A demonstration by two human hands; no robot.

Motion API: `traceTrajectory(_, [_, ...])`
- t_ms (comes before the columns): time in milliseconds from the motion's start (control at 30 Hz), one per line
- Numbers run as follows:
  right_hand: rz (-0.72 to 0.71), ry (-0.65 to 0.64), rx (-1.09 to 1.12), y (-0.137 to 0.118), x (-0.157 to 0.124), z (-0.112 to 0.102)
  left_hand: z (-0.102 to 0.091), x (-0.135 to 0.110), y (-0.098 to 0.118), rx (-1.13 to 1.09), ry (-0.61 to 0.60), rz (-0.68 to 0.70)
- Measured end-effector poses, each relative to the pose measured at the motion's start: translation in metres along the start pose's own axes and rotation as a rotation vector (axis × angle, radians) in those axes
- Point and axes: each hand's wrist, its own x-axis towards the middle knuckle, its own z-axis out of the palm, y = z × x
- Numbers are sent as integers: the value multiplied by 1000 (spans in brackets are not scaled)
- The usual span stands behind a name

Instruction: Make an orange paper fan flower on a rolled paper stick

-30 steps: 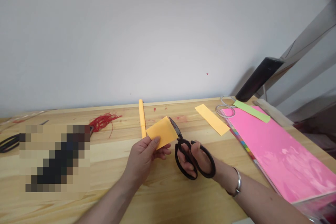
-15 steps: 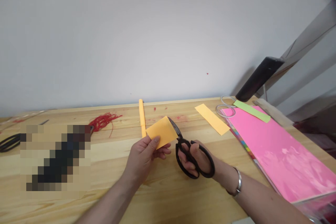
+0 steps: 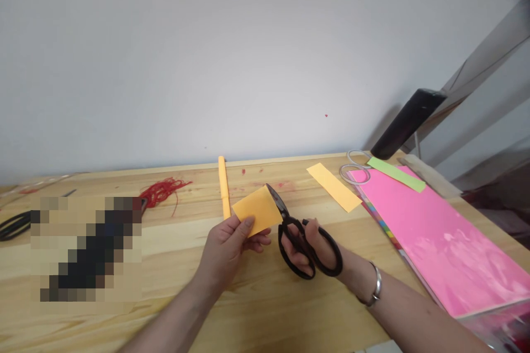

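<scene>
Two bare hands met above the table (image 3: 265,311). The left hand (image 3: 227,242) pinched an orange card (image 3: 259,209) between thumb and fingers; the right hand (image 3: 323,247), with a silver bangle (image 3: 377,284) at its wrist, gripped black scissors (image 3: 286,217) by the handles. A blade ran along the card's right edge, though whether it cut in could not be told.

Just beyond the left hand lay an orange pen (image 3: 223,185). An orange strip (image 3: 334,187) lay to the right, near a pink sheet (image 3: 434,237). Across that sheet's far end rested a green strip (image 3: 396,174), beside grey loops (image 3: 356,183). A black cylinder (image 3: 408,124) leaned behind them. Farther left were red thread (image 3: 161,193) and a dark, pixelated shape (image 3: 89,251).
</scene>
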Motion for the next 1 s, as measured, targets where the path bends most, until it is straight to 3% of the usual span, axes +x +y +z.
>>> traceTrajectory(1000, [1,58,-11,6,0,1,-2,2,-2,8,-16,9])
